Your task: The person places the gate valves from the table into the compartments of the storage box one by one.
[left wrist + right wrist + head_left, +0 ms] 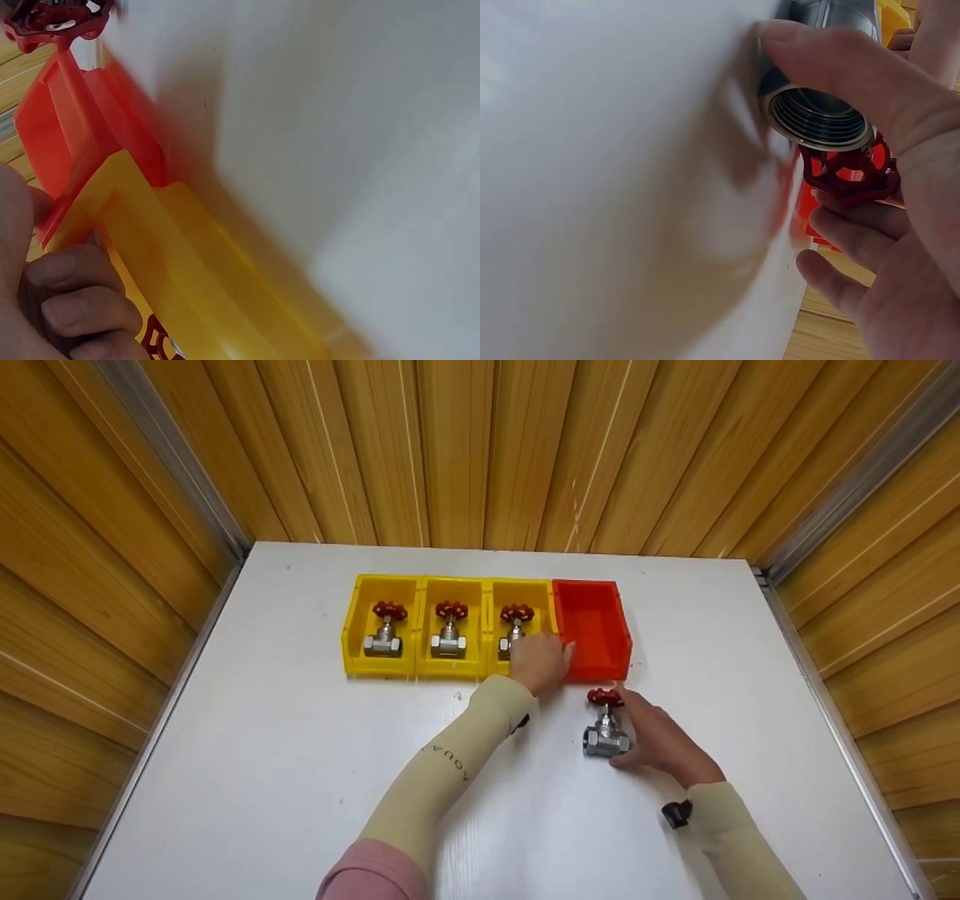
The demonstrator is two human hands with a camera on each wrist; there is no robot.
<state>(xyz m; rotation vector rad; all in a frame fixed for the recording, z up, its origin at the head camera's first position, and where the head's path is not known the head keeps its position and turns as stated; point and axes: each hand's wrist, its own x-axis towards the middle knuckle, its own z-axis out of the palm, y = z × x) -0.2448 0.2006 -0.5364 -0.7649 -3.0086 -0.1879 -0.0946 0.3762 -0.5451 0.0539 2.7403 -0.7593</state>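
In the head view my right hand (664, 742) holds a steel gate valve (606, 741) with a red handwheel, just in front of the red bin (592, 615). The right wrist view shows the thumb (840, 64) across the valve body and the fingers by the handwheel (847, 176); a threaded opening faces the camera. My left hand (541, 664) pinches the side wall where the third yellow bin (517, 586) meets the red one. Its fingers (82, 300) curl inside the yellow bin. That bin's own gate valve (514, 631) is partly covered by the hand.
Two more yellow bins (420, 667) adjoin on the left, each with an upright gate valve (448, 639) inside. All the bins form one row on a white table (225, 780). Wood-look panels (487, 450) with metal corner posts surround the table's back and sides.
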